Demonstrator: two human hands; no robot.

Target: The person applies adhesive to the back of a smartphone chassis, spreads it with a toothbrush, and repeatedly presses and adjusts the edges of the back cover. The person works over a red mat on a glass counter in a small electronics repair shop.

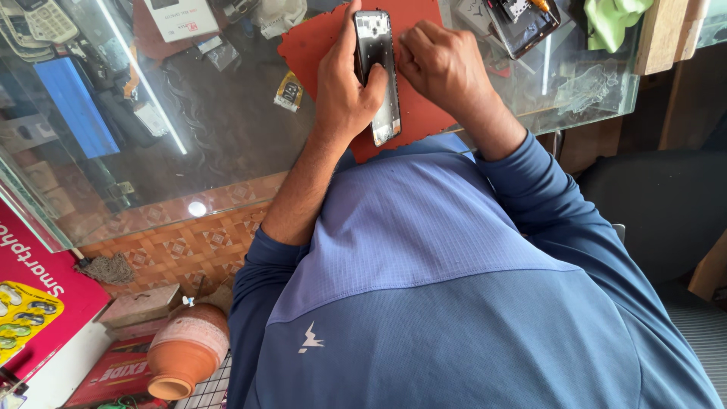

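Bare red mat [314,42] left of the hands; dismantled phone [522,26] crowds the right.

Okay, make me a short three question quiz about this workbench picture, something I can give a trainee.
1. True or false: the phone frame lies on an orange-red mat.
2. Which hand grips the phone frame along its side?
A. left hand
B. right hand
C. neither
3. Fill in the missing word: the mat rests on a counter whose top is made of ____.

Key:
1. True. The mat shows on both sides of the frame.
2. A. The left hand wraps around the frame's edge, while the right hand works at its other edge with the fingers curled.
3. Glass. Goods on the shelf below show through it.
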